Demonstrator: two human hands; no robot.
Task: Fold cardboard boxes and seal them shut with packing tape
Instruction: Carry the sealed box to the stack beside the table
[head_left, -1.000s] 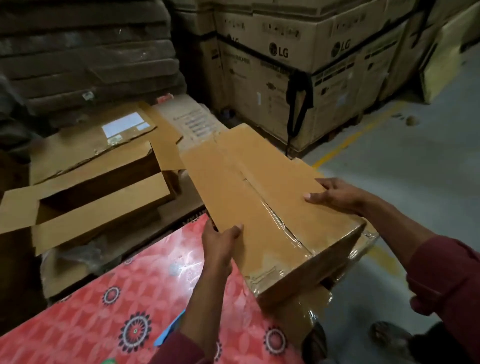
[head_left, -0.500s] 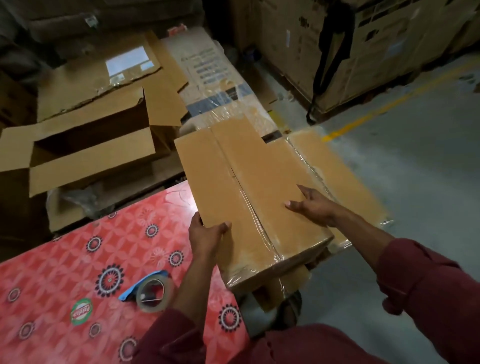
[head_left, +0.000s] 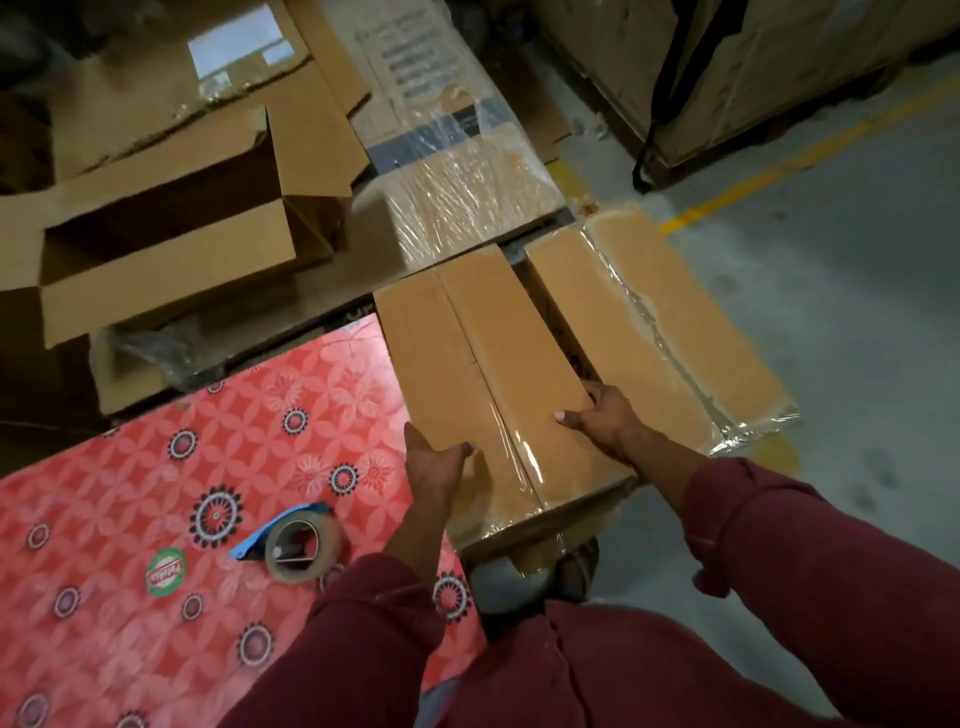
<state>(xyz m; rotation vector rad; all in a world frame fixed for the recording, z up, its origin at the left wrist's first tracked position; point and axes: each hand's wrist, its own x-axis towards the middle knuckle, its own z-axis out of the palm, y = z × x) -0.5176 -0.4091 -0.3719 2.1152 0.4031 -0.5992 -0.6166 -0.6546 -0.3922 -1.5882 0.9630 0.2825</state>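
A sealed brown cardboard box, with clear tape along its middle seam, hangs just past the right edge of the red table. My left hand grips its near left edge, thumb on top. My right hand grips its right edge, fingers curled over the side. Beside it on the right lies a second taped box, lower, near the floor. A roll of packing tape with a blue dispenser edge rests on the table.
The red patterned table fills the lower left. An open unsealed box and flat cardboard sheets lie behind it. Stacked cartons stand at the back right beyond a grey floor with a yellow line.
Both hands have lowered the taped box down and toward me, off the table's right edge, next to the other sealed box. The view tilted downward, showing the tape roll.
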